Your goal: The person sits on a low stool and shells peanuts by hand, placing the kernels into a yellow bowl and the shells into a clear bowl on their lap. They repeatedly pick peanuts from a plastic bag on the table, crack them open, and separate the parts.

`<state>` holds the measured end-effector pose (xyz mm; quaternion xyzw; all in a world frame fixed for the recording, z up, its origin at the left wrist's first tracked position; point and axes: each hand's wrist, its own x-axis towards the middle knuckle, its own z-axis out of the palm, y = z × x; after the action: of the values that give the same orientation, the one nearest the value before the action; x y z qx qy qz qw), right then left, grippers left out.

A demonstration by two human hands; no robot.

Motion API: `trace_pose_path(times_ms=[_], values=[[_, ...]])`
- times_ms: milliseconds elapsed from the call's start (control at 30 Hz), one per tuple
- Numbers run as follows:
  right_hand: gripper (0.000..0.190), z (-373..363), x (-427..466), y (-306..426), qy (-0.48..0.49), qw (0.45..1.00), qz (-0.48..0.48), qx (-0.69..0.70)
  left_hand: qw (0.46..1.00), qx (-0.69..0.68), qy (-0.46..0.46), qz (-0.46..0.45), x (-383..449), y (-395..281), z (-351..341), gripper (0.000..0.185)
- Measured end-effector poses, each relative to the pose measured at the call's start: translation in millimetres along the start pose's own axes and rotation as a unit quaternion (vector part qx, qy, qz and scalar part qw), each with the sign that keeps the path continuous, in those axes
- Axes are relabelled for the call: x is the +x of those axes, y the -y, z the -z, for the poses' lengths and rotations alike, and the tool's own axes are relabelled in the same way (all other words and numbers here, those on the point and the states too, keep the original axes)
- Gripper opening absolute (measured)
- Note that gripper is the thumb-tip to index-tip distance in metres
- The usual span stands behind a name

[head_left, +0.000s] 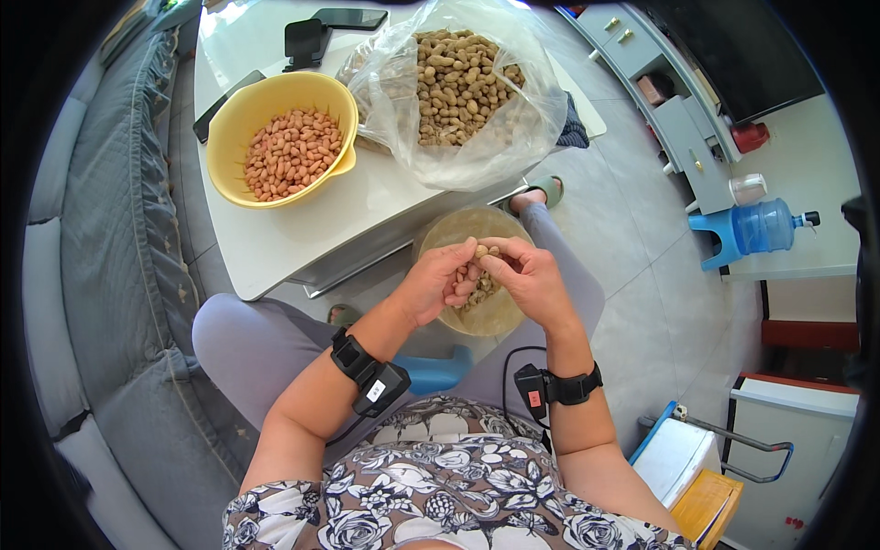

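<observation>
At the fingertips of both my hands is an unshelled peanut [482, 252], pinched between thumbs and fingers. My left hand [438, 276] grips it from the left, its other fingers curled below; whether kernels lie in that palm I cannot tell. From the right, my right hand [531, 278] holds the same peanut. Directly beneath them stands a round translucent tub [440, 230] between my legs, with broken peanut shells [485, 294] at its bottom. On the table, a yellow plastic bowl [227, 158] contains reddish shelled peanuts [292, 155]. Beside it, an open clear plastic bag [474, 168] is full of unshelled peanuts [457, 82].
The white table [268, 247] ends just ahead of my left knee. A black phone stand [304, 41] and a dark phone [354, 18] lie at its far side. A grey sofa [117, 275] runs along the left. A blue water jug [763, 225] rests on a stool at right.
</observation>
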<state>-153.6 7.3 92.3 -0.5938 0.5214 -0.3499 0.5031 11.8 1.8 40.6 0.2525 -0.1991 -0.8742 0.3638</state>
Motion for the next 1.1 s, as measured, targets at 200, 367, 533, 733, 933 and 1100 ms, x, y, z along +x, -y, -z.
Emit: trace_pose_path(times_ms=[200, 367, 533, 733, 933, 1100], values=[[0.025, 3.1, -9.8, -17.1, -0.018, 0.982, -0.091, 0.166, 0.999, -0.010, 0.035, 0.000, -0.8, 1.2, 2.7, 0.020], [0.025, 7.9, -11.7, -26.7, -0.014, 0.914, -0.145, 0.379, 0.997, -0.039, 0.057, 0.019, 2.5, 4.6, 8.4, 0.020], [0.026, -15.2, -13.0, -28.8, -0.042, 0.984, -0.061, 0.160, 0.996, -0.064, 0.053, 0.035, 7.1, 13.7, 11.9, 0.025], [0.023, -20.4, -14.5, -26.4, -0.055, 0.992, 0.046, -0.105, 0.996, 0.081, -0.004, 0.038, 8.8, 14.1, 18.0, 0.037], [0.019, -26.0, -18.1, -35.4, -0.023, 0.998, -0.054, 0.039, 0.924, 0.355, -0.094, -0.104, 10.1, 25.8, 8.8, 0.044], [0.018, -25.2, -20.2, -42.8, 0.001, 0.975, -0.171, 0.139, 0.863, 0.486, -0.115, -0.079, 6.2, 24.5, 8.9, 0.047]])
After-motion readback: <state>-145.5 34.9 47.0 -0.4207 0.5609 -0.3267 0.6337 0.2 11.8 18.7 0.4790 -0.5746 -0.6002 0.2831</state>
